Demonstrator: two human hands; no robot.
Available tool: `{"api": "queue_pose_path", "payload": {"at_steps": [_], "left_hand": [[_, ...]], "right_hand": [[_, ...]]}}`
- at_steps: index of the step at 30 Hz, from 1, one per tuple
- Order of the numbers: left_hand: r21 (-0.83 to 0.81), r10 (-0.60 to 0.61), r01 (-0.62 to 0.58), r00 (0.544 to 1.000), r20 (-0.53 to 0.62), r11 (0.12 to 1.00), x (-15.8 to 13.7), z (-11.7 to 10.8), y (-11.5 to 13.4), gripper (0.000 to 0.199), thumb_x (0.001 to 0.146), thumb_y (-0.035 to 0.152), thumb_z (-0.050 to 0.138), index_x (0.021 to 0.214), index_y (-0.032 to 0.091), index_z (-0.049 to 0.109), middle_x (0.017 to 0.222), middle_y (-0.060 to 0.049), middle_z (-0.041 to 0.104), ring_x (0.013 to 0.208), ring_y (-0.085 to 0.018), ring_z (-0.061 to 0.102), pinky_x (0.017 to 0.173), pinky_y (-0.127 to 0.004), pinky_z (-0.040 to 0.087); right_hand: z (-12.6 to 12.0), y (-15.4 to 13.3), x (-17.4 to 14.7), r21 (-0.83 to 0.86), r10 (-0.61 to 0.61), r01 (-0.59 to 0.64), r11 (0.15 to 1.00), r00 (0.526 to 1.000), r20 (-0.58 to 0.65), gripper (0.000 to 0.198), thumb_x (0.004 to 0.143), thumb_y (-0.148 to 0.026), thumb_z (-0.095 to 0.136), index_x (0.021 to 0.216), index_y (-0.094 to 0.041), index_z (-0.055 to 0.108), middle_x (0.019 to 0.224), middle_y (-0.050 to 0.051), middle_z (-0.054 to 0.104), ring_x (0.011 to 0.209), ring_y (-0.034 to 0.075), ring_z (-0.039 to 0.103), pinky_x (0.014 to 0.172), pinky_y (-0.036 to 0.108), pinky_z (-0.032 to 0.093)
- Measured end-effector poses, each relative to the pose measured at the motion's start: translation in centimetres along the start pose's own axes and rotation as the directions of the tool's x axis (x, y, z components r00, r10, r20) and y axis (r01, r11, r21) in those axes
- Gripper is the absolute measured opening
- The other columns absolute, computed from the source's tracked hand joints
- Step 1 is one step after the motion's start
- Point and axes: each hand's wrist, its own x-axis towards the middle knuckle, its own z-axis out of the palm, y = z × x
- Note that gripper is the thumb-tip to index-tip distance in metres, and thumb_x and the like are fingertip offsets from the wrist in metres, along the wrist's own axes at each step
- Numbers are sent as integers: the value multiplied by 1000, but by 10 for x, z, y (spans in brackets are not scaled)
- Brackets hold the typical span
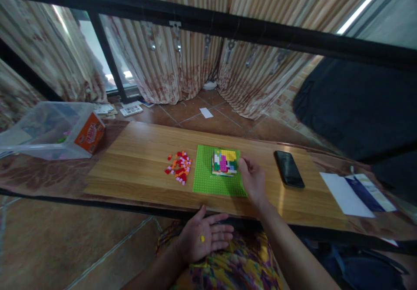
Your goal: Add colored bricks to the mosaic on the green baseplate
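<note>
My left hand (202,237) is palm up near my lap, fingers stretched and spread, with a small yellow brick (202,238) lying loose on the palm. My right hand (253,176) is beside the right edge of a green baseplate (205,179), its fingers curled together. Whatever is between those fingertips is too small to make out. On the baseplate stands a square, multicoloured brick structure (224,163) with yellow, pink, white, green and blue bricks on top. The right fingertips are just right of it; whether they touch it is unclear.
Loose red, orange and pink bricks (179,167) lie left of the baseplate on the wooden board (130,164). A black phone (289,169) rests at the right, with papers (347,194) beyond. A clear plastic bin (55,129) stands far left. A dark bar (208,16) crosses above.
</note>
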Motion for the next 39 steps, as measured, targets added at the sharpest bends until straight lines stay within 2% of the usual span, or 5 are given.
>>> {"api": "queue_pose_path", "payload": {"at_steps": [5, 10, 16, 33, 39], "left_hand": [[-24, -19, 20, 999, 35, 1000, 0, 0, -1, 73, 86, 65, 33, 128, 6, 50, 111, -20, 66, 97, -27, 64, 92, -41, 37], [-59, 19, -15, 997, 79, 998, -1, 4, -3, 64, 90, 59, 31, 117, 6, 57, 105, -16, 68, 103, -26, 62, 99, -40, 33], [-42, 13, -9, 996, 90, 999, -2, 0, 1, 72, 90, 60, 30, 128, 2, 49, 115, -19, 64, 110, -26, 59, 101, -36, 31], [-8, 54, -54, 997, 46, 999, -5, 9, 0, 65, 92, 55, 29, 124, 5, 54, 107, -15, 67, 110, -25, 59, 100, -36, 31], [-1, 37, -37, 996, 78, 999, -1, 6, -2, 67, 88, 65, 29, 113, 11, 60, 100, -14, 69, 100, -26, 61, 98, -41, 33]], "right_hand": [[-16, -26, -69, -52, -93, 107, 993, 971, 222, 23, 87, -39, 53, 92, -21, 69, 89, 4, 71, 82, 19, 64, 74, 29, 49], [-17, -35, -127, 7, -192, 239, 971, 762, 618, 15, 90, -25, 53, 93, -25, 68, 90, 2, 69, 85, 17, 63, 78, 29, 48], [1, -20, -148, -96, -268, 490, 866, 618, 739, 12, 84, -18, 60, 94, -23, 65, 96, 5, 66, 97, 23, 58, 89, 41, 43], [10, -17, -154, -165, -279, 542, 824, 641, 716, 15, 81, -9, 50, 88, -19, 59, 89, 6, 64, 90, 23, 56, 86, 39, 43], [-8, -29, -121, -183, -181, 347, 920, 789, 588, 11, 82, -14, 51, 82, -22, 59, 80, 2, 63, 77, 18, 57, 70, 31, 45]]}}
